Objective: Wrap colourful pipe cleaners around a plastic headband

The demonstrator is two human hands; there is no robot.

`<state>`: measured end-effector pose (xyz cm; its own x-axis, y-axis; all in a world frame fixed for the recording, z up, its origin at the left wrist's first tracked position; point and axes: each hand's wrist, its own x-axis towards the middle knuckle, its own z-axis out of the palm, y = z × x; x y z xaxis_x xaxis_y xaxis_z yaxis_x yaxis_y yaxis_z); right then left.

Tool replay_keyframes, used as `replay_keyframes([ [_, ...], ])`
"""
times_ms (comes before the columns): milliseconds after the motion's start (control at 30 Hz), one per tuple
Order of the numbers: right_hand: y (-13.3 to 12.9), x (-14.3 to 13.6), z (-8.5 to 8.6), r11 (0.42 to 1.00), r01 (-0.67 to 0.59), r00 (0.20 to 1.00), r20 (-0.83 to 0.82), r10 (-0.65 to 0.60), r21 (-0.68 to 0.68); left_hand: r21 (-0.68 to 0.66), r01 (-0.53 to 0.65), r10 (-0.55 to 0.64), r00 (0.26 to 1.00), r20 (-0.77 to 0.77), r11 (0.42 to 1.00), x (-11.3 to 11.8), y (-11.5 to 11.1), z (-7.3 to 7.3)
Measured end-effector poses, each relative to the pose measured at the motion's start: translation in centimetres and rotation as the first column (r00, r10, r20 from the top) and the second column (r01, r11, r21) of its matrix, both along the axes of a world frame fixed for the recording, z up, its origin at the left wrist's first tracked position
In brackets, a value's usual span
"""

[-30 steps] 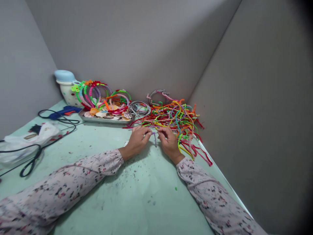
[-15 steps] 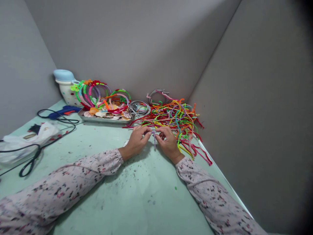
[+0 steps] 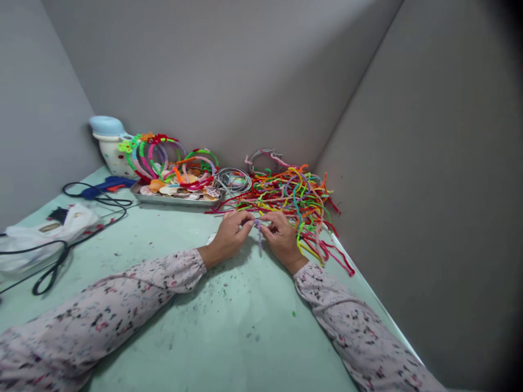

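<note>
A short purple fuzzy stem (image 3: pixel 260 239) hangs down between my two hands over the green tabletop (image 3: pixel 229 326). Its upper end is pinched by the fingertips of my left hand (image 3: pixel 231 235). My right hand (image 3: pixel 281 237) is closed at the other side of the stem, thumb and fingers pressed together close to its top. The fingertips hide part of the upper end. Just beyond my right hand lies a tangled heap of colourful fuzzy stems (image 3: pixel 300 198).
A metal tray (image 3: pixel 175 200) of shells carries several fuzzy-wrapped rings (image 3: pixel 151 158). Coiled wire (image 3: pixel 233 181) lies beside it. At left are a white and blue container (image 3: pixel 112 152), a blue tool (image 3: pixel 98 188), black cable (image 3: pixel 51 277) and a white plastic bag (image 3: pixel 44 239).
The loose end of the purple stem hangs slightly lower and further right. Both hands have stayed in nearly the same place.
</note>
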<state>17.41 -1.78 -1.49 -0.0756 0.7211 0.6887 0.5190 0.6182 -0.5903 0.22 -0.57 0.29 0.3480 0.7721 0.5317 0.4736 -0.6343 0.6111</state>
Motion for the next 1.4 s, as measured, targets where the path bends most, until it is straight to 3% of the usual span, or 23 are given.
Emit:
replay_keyframes([
  [500, 0.13, 0.03, -0.07, 1.000, -0.008, 1.000, -0.012, 0.008, 0.010, 0.017, -0.005, 0.005, 0.999, -0.035, 1.000, 0.06, 0.07, -0.13],
  [1400, 0.15, -0.20, -0.19, 0.990, -0.082, 0.986, -0.153, 0.065, -0.111, 0.039, -0.011, 0.014, 0.998, -0.063, 0.999, 0.09, 0.12, -0.23],
])
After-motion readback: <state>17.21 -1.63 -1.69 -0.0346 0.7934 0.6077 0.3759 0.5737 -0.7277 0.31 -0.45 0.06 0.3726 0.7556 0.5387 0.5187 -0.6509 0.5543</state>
